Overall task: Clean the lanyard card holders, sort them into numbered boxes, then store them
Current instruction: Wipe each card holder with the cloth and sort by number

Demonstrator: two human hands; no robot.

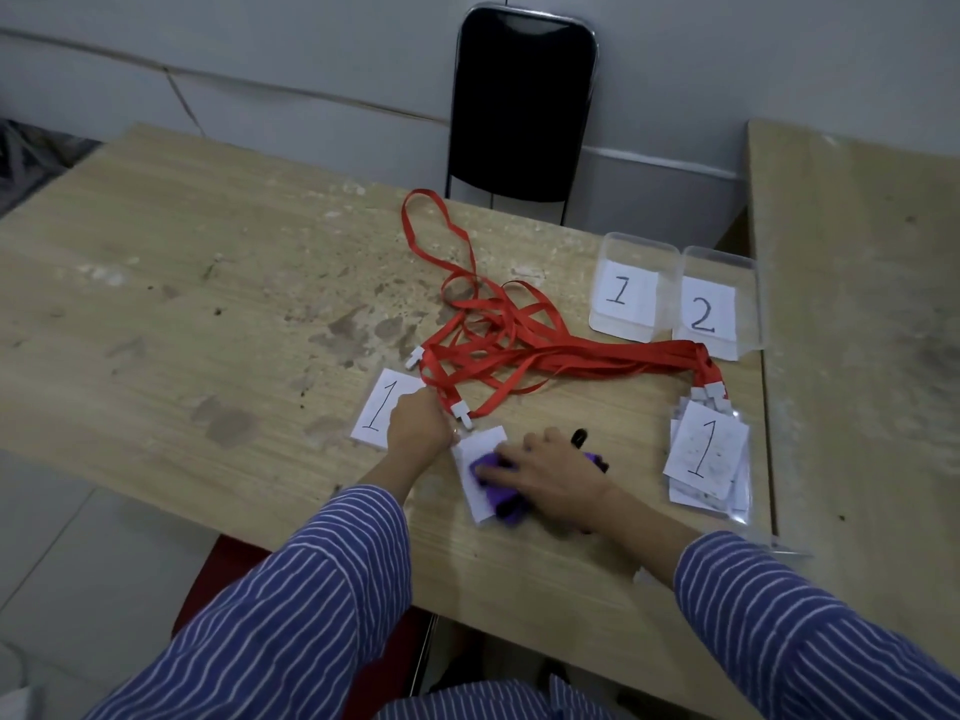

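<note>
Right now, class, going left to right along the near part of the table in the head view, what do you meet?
Card holder marked 1 → left hand → purple cloth → right hand → stack of card holders.

A black folding chair (524,106) stands behind the stained wooden table (208,304), against a grey wall (260,44).
</note>
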